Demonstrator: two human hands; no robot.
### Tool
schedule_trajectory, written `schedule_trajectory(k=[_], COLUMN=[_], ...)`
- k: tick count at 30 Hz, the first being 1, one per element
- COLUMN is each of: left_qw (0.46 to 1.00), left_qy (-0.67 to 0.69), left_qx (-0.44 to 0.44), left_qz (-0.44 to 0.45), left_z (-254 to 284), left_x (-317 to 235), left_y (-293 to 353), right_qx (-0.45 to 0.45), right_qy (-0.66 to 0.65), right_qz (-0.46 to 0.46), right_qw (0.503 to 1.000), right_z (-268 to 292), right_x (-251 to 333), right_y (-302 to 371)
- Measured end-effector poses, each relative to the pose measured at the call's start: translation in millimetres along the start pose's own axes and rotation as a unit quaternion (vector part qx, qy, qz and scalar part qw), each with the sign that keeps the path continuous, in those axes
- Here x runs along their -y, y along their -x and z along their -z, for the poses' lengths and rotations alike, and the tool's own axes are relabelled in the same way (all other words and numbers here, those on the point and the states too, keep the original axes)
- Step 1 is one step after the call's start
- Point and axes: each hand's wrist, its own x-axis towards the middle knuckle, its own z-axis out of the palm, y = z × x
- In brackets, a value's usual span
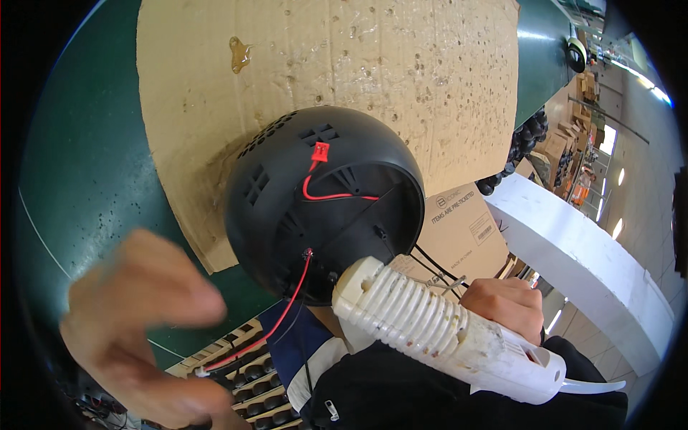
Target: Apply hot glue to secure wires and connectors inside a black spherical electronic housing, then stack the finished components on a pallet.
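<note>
Holding a hot-glue gun (437, 330), the right hand (505, 307) flanks the wired black housing (330, 229). Left hand (129, 308) gapes, apparently empty; red connector (320, 152) lies unplugged.

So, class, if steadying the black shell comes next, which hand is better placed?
Left, I'd judge. The left hand, though blurred, looks empty and open, just left of the black shell. The right hand appears wrapped around the white glue gun, so seems less free.

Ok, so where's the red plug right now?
In the head view, the red plug is slightly left of centre in the upper half, by the open edge of the black round shell, just below a group of vent slots.
</note>
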Motion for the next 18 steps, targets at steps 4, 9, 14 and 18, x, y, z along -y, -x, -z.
schedule_trajectory(k=[4,9,14,18], left_qw=[0.987,0.985,0.986,0.988], left_qy=[-0.102,-0.154,-0.14,-0.122], left_qx=[-0.035,0.007,0.052,0.073], left_qz=[0.123,0.081,0.078,0.061], left_z=[10,-17,-32,-36], left_x=[-8,-29,-28,-38], left_y=[-27,-67,-88,-99], right_qx=[-0.052,-0.093,-0.116,-0.091], right_qy=[-0.035,-0.038,-0.007,0.009], right_qz=[0.024,0.035,0.045,-0.032], right_qw=[0.998,0.994,0.992,0.995], right_z=[-4,-6,6,13], right_x=[1,4,-5,6], right_y=[-3,-2,8,11])
